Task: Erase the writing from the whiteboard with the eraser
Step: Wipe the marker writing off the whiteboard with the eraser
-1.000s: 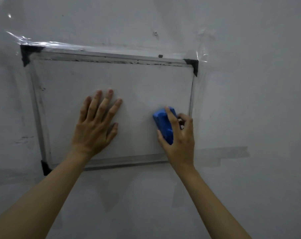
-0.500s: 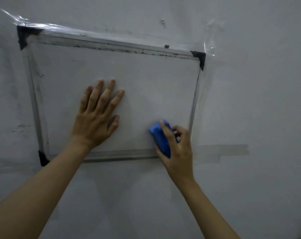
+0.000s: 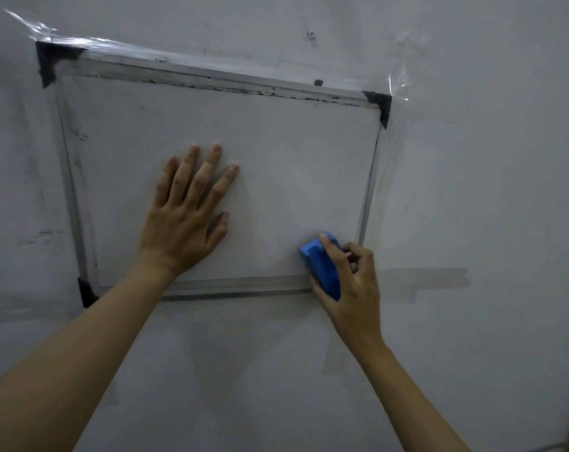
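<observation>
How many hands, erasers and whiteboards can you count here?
Hands: 2, left hand flat on the board, right hand gripping the eraser
Blue eraser: 1
Whiteboard: 1
Total: 4

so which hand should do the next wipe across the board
Right. The right hand already grips the blue eraser at the whiteboard's lower right corner; the left hand lies flat, bracing it.
</observation>
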Action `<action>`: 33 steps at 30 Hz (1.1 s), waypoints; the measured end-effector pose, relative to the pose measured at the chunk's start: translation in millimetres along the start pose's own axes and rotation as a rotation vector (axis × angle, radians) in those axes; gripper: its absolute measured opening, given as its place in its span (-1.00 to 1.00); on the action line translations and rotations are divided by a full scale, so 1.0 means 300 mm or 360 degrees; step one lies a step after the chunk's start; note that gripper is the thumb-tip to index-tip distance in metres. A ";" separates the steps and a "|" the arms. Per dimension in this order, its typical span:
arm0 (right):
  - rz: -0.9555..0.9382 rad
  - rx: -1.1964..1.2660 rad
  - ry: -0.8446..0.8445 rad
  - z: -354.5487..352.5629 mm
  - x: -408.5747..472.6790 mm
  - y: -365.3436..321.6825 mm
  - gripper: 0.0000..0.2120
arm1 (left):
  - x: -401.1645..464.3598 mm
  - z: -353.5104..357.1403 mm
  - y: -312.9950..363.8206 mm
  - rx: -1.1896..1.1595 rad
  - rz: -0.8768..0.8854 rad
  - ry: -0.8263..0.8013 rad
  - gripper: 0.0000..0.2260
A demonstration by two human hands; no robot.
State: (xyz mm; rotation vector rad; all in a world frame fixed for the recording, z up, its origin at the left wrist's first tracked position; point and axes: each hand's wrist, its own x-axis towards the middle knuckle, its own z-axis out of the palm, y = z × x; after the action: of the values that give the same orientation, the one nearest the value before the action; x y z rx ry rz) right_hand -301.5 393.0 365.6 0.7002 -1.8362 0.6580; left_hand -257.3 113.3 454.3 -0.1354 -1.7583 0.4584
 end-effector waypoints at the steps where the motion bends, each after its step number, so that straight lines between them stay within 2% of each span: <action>1: 0.0056 0.0015 0.0066 -0.009 0.021 0.012 -0.27 | 0.000 0.000 0.001 -0.0002 0.0000 0.0000 -0.44; 4: 0.0279 0.0052 0.0309 -0.015 0.118 -0.001 -0.31 | -0.001 -0.001 0.003 -0.0006 0.0000 -0.0009 -0.45; 6: 0.0321 0.0062 0.0358 0.003 0.146 -0.044 -0.32 | -0.002 -0.005 0.002 -0.0018 -0.0011 -0.0023 -0.45; 8: 0.0197 0.0098 0.0227 0.018 0.127 -0.083 -0.32 | 0.000 -0.009 0.002 -0.0035 -0.0010 -0.0030 -0.45; 11: -0.0194 -0.0066 -0.0070 0.010 0.062 -0.075 -0.26 | 0.003 -0.008 0.002 -0.0051 -0.0004 -0.0028 -0.44; 13: -0.0300 -0.0175 -0.0112 -0.027 0.071 -0.028 -0.25 | 0.001 -0.005 0.000 -0.0057 -0.0011 -0.0011 -0.45; 18: 0.0227 0.0055 0.0299 -0.076 0.283 -0.029 -0.33 | 0.001 -0.003 0.001 -0.0062 -0.0009 0.0015 -0.45; 20: 0.0302 0.0067 0.0400 -0.048 0.342 -0.087 -0.32 | -0.001 0.000 -0.001 -0.0054 -0.0006 0.0012 -0.46; 22: 0.0198 0.0054 0.0325 -0.018 0.331 -0.154 -0.32 | -0.003 0.000 -0.005 -0.0043 0.0001 0.0008 -0.46; 24: -0.0064 -0.0083 0.0132 -0.003 0.274 -0.186 -0.30 | -0.003 -0.002 -0.011 -0.0033 0.0009 0.0003 -0.45; 26: -0.0295 -0.0215 -0.0006 -0.016 0.235 -0.162 -0.29 | -0.002 -0.005 -0.011 -0.0034 0.0009 -0.0007 -0.44; 28: -0.0379 -0.0280 -0.0024 -0.051 0.248 -0.114 -0.28 | -0.002 -0.007 -0.009 -0.0037 0.0003 -0.0012 -0.44; 30: -0.0259 -0.0249 0.0083 -0.083 0.298 -0.081 -0.30 | -0.002 -0.006 -0.005 -0.0035 0.0005 -0.0022 -0.44; 33: 0.0088 -0.0049 0.0301 -0.089 0.409 -0.096 -0.30 | 0.001 -0.003 -0.004 -0.0044 0.0002 -0.0036 -0.44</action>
State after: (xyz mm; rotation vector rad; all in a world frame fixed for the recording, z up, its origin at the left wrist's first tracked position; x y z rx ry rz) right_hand -302.6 372.1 492.7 0.5493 -1.6923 0.7063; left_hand -256.3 112.6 455.1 -0.1517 -1.7875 0.4382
